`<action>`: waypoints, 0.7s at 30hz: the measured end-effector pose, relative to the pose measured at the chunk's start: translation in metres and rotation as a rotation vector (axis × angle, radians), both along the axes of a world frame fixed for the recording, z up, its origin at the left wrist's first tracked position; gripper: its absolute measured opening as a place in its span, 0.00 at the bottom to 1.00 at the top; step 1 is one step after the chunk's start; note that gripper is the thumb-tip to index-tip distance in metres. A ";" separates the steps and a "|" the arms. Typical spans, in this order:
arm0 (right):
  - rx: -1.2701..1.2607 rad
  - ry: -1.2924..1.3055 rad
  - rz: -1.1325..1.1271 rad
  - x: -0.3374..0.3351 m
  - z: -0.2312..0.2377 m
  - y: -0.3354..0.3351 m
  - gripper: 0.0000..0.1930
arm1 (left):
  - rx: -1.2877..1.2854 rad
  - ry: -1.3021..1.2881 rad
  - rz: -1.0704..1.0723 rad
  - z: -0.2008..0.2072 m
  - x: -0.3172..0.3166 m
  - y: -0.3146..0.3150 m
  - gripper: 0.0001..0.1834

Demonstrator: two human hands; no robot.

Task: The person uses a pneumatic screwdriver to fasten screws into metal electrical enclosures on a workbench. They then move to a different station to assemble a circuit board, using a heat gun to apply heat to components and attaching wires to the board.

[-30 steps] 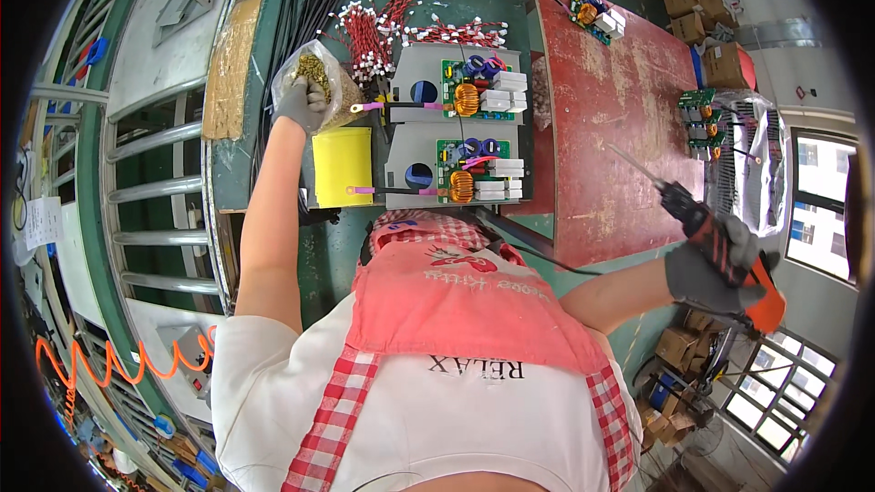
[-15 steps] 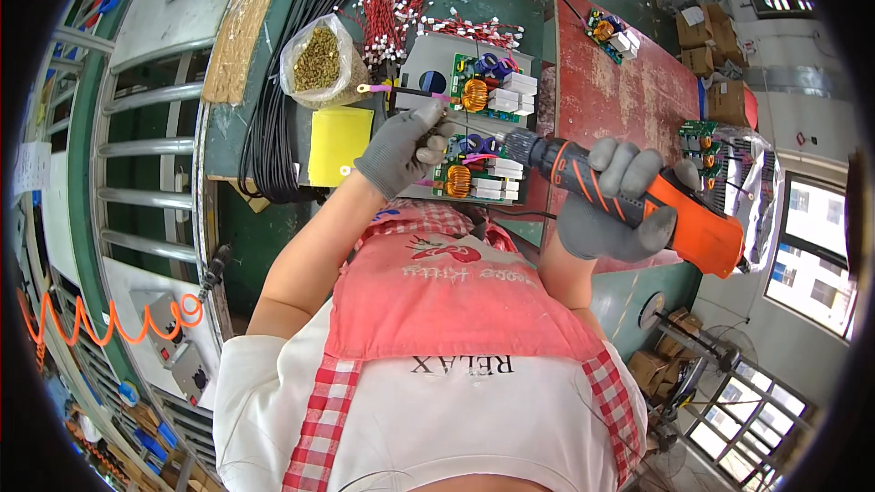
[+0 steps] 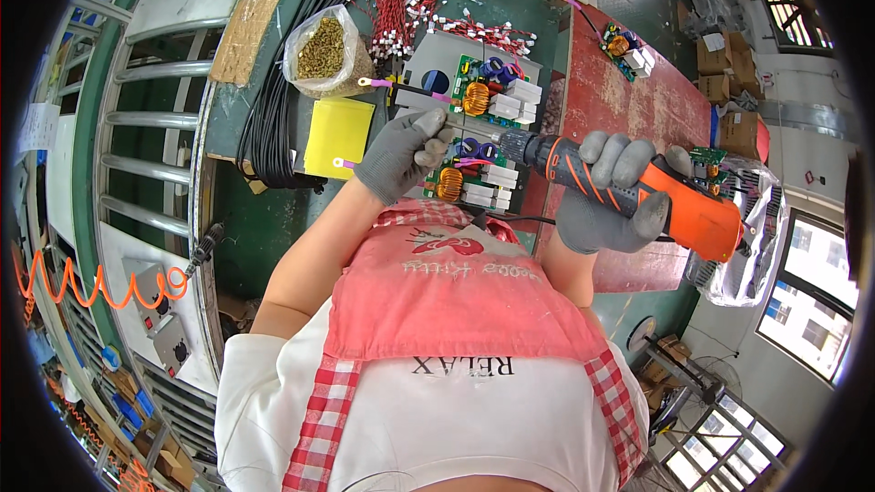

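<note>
Supporting the assemblies, a dark green surface (image 3: 524,9) occupies the far middle of the scene; a worn red surface (image 3: 602,118) adjoins it on the right and carries a separate circuit board (image 3: 629,53). On the green surface lie two further boards mounted on grey plates, the far board (image 3: 497,100) and the near board (image 3: 474,184). Left of them are a yellow stack of sheets (image 3: 337,138), a clear bag of small brass-coloured parts (image 3: 357,77) and black cables (image 3: 264,132); red wire bundles (image 3: 392,23) lie farther off. A roller conveyor (image 3: 150,167) runs along the left side of the room; cartons (image 3: 736,132) and a window (image 3: 811,328) are on the right.

The orange-and-black power screwdriver (image 3: 688,214) is right of the near board, held above the red surface. Its long axis runs mainly left to right: the bit (image 3: 481,131) points left and slightly far, the orange housing right and near. The gloved right hand (image 3: 592,220) has its grip wrapped around the body. The gloved left hand (image 3: 399,157) is curled at the bit's tip; whether its grip holds anything cannot be told.

Lettering marks the red apron (image 3: 456,310) and the white shirt (image 3: 456,419). Print on a hanging sheet (image 3: 38,128), far left, is too small to read.
</note>
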State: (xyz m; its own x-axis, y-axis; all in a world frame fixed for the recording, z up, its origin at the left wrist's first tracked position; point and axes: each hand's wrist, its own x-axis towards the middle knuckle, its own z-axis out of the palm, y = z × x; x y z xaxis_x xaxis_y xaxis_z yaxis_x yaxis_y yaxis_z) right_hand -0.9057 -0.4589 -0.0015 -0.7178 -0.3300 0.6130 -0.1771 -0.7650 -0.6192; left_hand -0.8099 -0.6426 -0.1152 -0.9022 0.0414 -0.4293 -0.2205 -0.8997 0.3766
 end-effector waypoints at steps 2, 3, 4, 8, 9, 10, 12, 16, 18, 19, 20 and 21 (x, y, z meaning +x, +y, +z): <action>0.008 -0.028 -0.008 -0.002 -0.004 -0.003 0.23 | -0.019 -0.038 -0.011 -0.010 0.002 0.003 0.14; 0.008 -0.043 -0.020 -0.002 -0.008 -0.007 0.22 | -0.025 -0.058 -0.014 -0.017 0.003 0.005 0.15; 0.009 -0.059 -0.031 -0.002 -0.012 -0.011 0.22 | -0.074 -0.115 -0.035 -0.023 0.004 0.007 0.16; 0.152 -0.093 -0.139 -0.002 -0.047 -0.025 0.24 | -0.398 -0.287 -0.053 -0.051 0.008 0.010 0.21; 0.220 -0.111 -0.213 0.000 -0.054 -0.031 0.23 | -0.511 -0.314 -0.046 -0.062 0.008 0.009 0.23; 0.288 -0.130 -0.281 0.001 -0.063 -0.037 0.23 | -0.658 -0.350 -0.117 -0.080 0.009 0.002 0.24; 0.395 -0.073 -0.352 -0.006 -0.084 -0.043 0.21 | -1.005 -0.364 -0.148 -0.107 0.010 0.004 0.23; 0.395 -0.125 -0.283 -0.012 -0.114 -0.045 0.19 | -1.393 -0.389 -0.390 -0.109 -0.002 0.005 0.26; 0.409 -0.124 -0.248 -0.012 -0.119 -0.046 0.19 | -1.503 -0.408 -0.475 -0.113 -0.010 0.012 0.25; 0.416 -0.122 -0.232 -0.012 -0.120 -0.047 0.19 | -1.468 -0.414 -0.464 -0.117 -0.011 0.016 0.25; 0.423 -0.125 -0.233 -0.012 -0.121 -0.048 0.19 | -1.433 -0.419 -0.452 -0.120 -0.012 0.020 0.25; 0.428 -0.129 -0.239 -0.012 -0.121 -0.050 0.19 | -1.401 -0.422 -0.443 -0.121 -0.013 0.022 0.26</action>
